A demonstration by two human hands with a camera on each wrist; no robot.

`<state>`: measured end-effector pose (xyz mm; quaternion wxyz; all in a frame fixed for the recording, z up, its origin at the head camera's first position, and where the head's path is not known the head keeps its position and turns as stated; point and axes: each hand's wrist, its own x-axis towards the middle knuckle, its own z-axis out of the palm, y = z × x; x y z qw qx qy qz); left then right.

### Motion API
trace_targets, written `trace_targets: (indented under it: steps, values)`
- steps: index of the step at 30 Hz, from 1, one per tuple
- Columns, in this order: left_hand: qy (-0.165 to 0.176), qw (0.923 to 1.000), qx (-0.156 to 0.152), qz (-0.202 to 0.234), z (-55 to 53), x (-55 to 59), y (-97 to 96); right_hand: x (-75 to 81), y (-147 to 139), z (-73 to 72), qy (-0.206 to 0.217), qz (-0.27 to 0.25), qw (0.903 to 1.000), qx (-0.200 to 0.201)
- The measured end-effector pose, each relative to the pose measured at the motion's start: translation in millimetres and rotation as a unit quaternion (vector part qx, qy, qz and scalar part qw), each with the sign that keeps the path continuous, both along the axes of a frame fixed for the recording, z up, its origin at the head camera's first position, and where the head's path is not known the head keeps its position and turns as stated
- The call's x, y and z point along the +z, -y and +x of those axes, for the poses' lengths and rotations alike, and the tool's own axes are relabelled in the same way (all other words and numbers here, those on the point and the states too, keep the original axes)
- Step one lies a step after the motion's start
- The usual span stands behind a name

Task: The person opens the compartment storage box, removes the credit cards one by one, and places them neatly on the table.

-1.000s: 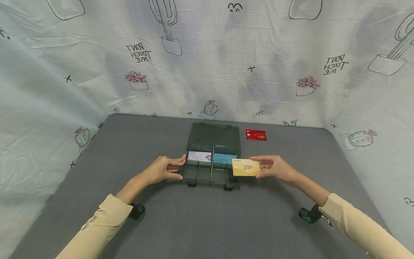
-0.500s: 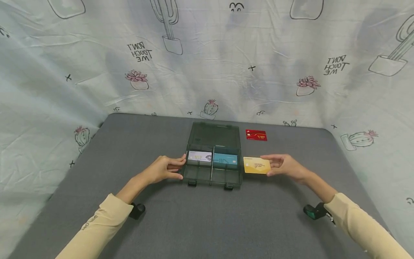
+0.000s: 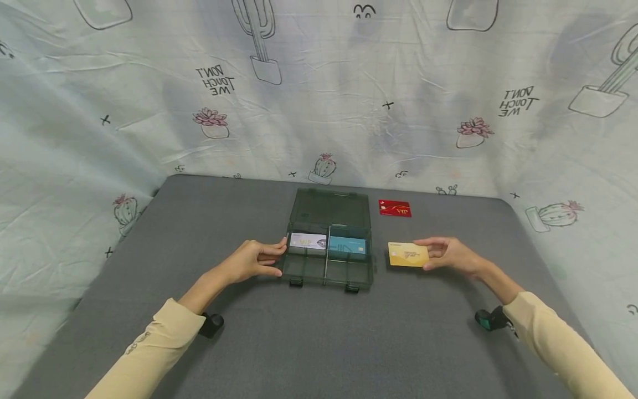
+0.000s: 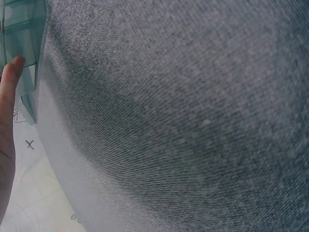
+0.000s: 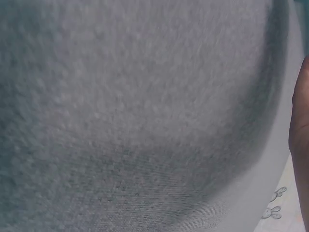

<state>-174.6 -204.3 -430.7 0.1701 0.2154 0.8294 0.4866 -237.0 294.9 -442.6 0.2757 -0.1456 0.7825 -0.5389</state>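
Observation:
A dark translucent box (image 3: 326, 271) stands with its lid (image 3: 330, 208) folded back. In its back row lie a white card (image 3: 305, 241) on the left and a blue card (image 3: 347, 245) on the right. My left hand (image 3: 251, 260) rests against the box's left side, thumb and fingers spread along it; the left wrist view shows the thumb (image 4: 10, 84) straight at the box wall. To the right of the box, my right hand (image 3: 451, 256) pinches a yellow card (image 3: 406, 255) by its right end. In the right wrist view this card is out of sight.
A red card (image 3: 395, 208) marked VIP lies on the grey table (image 3: 319, 343), right of the lid. Behind the table hangs a pale curtain (image 3: 319, 122) with cactus drawings. Black wrist cameras sit at both cuffs.
My right hand has moved the yellow card to the right, from over the box's right edge to beside the box. The left hand and the box have stayed put.

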Motion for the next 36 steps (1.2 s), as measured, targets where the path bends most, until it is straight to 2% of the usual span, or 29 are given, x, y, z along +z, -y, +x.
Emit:
trace_targets:
  steps: [9, 21, 36]
  values:
    - [-0.004, 1.0000, -0.002, -0.004, -0.3, 0.0, 0.5, -7.7, -5.9, -13.0, 0.010, -0.009, 0.9998, 0.011]
    - [-0.010, 0.9999, -0.001, -0.008, -0.8, -1.3, 1.4, -8.7, -5.7, -29.3, 0.024, -0.020, 0.9994, -0.013]
    - [-0.016, 0.9998, -0.007, -0.005, -0.6, -0.1, -0.4, -5.9, -7.5, -46.2, 0.010, -0.010, 0.9994, -0.031]
